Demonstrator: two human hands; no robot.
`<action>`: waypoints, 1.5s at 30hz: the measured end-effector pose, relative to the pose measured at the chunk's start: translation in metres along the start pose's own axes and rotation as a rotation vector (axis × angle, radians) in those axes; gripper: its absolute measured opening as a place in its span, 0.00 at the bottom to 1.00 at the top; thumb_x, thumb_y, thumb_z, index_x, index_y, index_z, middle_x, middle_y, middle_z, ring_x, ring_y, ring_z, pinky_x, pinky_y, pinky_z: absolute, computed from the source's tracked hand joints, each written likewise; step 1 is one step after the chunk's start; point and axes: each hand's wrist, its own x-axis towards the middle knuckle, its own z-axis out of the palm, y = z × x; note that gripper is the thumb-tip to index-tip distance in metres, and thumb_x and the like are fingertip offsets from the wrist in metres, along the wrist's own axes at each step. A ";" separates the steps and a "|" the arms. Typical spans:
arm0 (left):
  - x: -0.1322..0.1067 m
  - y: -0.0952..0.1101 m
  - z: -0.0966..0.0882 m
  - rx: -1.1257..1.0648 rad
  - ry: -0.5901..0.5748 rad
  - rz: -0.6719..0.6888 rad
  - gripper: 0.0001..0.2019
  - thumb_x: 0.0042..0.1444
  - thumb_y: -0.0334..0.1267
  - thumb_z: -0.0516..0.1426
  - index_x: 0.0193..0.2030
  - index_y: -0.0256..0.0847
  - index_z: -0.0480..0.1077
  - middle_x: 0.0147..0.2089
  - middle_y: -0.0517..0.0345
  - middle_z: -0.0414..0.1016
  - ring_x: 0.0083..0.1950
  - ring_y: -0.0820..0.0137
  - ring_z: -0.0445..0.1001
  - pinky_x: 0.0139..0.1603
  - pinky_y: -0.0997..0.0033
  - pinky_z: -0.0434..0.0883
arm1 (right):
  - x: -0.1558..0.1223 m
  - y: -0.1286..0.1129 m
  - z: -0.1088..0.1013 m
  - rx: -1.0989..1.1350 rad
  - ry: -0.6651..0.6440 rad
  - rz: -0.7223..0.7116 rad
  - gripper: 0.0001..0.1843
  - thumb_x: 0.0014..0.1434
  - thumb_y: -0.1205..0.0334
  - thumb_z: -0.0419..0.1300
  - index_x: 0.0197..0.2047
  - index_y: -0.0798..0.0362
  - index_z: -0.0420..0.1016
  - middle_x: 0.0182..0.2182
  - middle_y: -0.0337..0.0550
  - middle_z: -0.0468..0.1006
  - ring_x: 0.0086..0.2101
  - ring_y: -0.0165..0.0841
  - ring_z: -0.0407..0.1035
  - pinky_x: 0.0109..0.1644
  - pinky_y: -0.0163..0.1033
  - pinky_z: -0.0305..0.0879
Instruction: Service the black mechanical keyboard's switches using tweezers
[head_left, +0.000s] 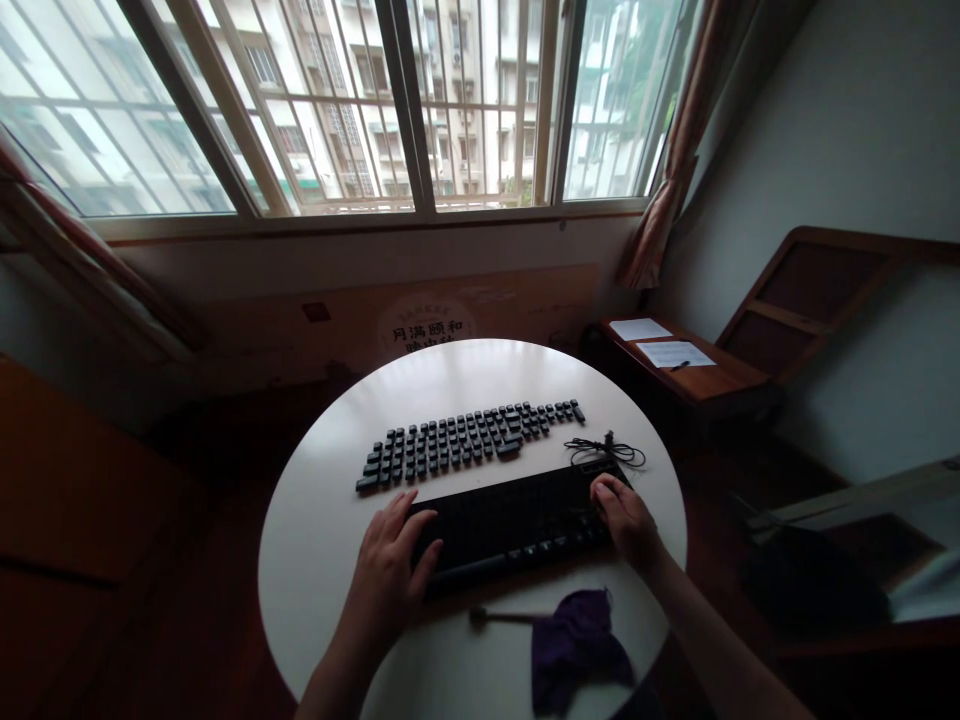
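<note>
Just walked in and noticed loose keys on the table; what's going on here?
Someone is handling a black keyboard on a round white table. The left hand is spread on the keyboard's left end; the right hand is curled at the right end, and whether it grips anything is unclear. Loose keycaps lie in rows beyond, near a bundled cable. On the near side lie a purple cloth and a thin-handled tool.

Left hand [395, 550], right hand [624, 516] at keyboard [499, 525] — keycaps [466, 456] beyond
</note>
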 end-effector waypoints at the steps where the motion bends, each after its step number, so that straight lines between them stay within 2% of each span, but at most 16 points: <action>1: -0.011 -0.004 0.004 0.000 0.061 -0.035 0.12 0.65 0.42 0.54 0.51 0.43 0.73 0.66 0.44 0.67 0.67 0.50 0.64 0.66 0.41 0.65 | 0.000 0.000 0.000 -0.016 0.001 -0.002 0.16 0.65 0.48 0.52 0.31 0.50 0.66 0.20 0.33 0.60 0.20 0.30 0.54 0.22 0.33 0.51; 5: -0.035 -0.008 0.009 -0.048 0.188 -0.167 0.12 0.66 0.43 0.53 0.48 0.43 0.73 0.62 0.45 0.70 0.64 0.54 0.68 0.64 0.46 0.68 | -0.001 -0.002 -0.002 -0.092 0.000 -0.017 0.16 0.66 0.49 0.52 0.31 0.50 0.66 0.19 0.32 0.59 0.20 0.30 0.53 0.22 0.34 0.48; 13: -0.023 -0.012 0.009 -0.238 0.232 -0.437 0.14 0.62 0.49 0.53 0.41 0.42 0.74 0.57 0.46 0.74 0.60 0.53 0.72 0.63 0.48 0.68 | 0.002 -0.008 -0.004 -0.232 -0.025 -0.055 0.16 0.68 0.51 0.49 0.32 0.49 0.65 0.18 0.32 0.58 0.19 0.31 0.54 0.23 0.35 0.48; 17: -0.027 -0.021 0.013 -0.395 0.279 -0.596 0.16 0.61 0.51 0.53 0.42 0.40 0.73 0.59 0.45 0.73 0.60 0.53 0.72 0.64 0.48 0.68 | -0.004 -0.014 -0.005 -0.291 -0.064 -0.113 0.15 0.69 0.54 0.49 0.31 0.49 0.65 0.19 0.33 0.61 0.20 0.32 0.57 0.26 0.36 0.51; 20: -0.030 -0.025 0.015 -0.466 0.285 -0.660 0.16 0.61 0.51 0.53 0.42 0.39 0.72 0.61 0.44 0.71 0.59 0.53 0.73 0.63 0.50 0.69 | -0.012 -0.015 -0.004 -0.329 -0.086 -0.163 0.13 0.67 0.55 0.51 0.32 0.49 0.67 0.20 0.34 0.64 0.21 0.33 0.60 0.29 0.37 0.53; 29: -0.026 -0.023 0.013 -0.424 0.250 -0.644 0.15 0.60 0.50 0.55 0.39 0.40 0.73 0.58 0.46 0.74 0.57 0.54 0.74 0.64 0.50 0.68 | -0.021 -0.011 0.002 -0.333 -0.034 -0.193 0.11 0.64 0.54 0.55 0.33 0.49 0.71 0.22 0.39 0.70 0.24 0.36 0.65 0.33 0.39 0.54; 33: -0.027 -0.022 0.012 -0.419 0.252 -0.646 0.15 0.60 0.50 0.54 0.39 0.40 0.73 0.55 0.47 0.75 0.55 0.55 0.75 0.61 0.53 0.70 | -0.020 -0.012 0.000 -0.246 0.023 -0.146 0.14 0.67 0.52 0.53 0.31 0.49 0.68 0.19 0.35 0.64 0.20 0.32 0.59 0.28 0.38 0.54; 38: -0.023 -0.019 0.011 -0.382 0.255 -0.624 0.14 0.61 0.49 0.54 0.39 0.41 0.73 0.51 0.48 0.77 0.53 0.56 0.76 0.59 0.54 0.71 | -0.014 -0.005 -0.003 -0.073 0.171 -0.060 0.18 0.70 0.48 0.45 0.33 0.48 0.62 0.20 0.32 0.57 0.19 0.31 0.54 0.22 0.34 0.52; 42: -0.019 -0.003 0.001 -0.192 0.298 -0.439 0.10 0.61 0.44 0.54 0.37 0.42 0.73 0.48 0.48 0.77 0.53 0.55 0.74 0.59 0.51 0.70 | -0.015 -0.007 -0.001 -0.008 0.186 -0.059 0.16 0.69 0.49 0.49 0.33 0.49 0.64 0.22 0.33 0.59 0.21 0.30 0.56 0.22 0.33 0.53; 45: -0.022 0.024 -0.007 -0.078 0.327 -0.223 0.06 0.60 0.39 0.56 0.37 0.43 0.74 0.49 0.47 0.76 0.52 0.54 0.73 0.58 0.50 0.70 | -0.030 -0.016 0.008 0.014 0.161 -0.095 0.16 0.69 0.50 0.50 0.34 0.50 0.67 0.22 0.35 0.62 0.22 0.31 0.58 0.23 0.34 0.55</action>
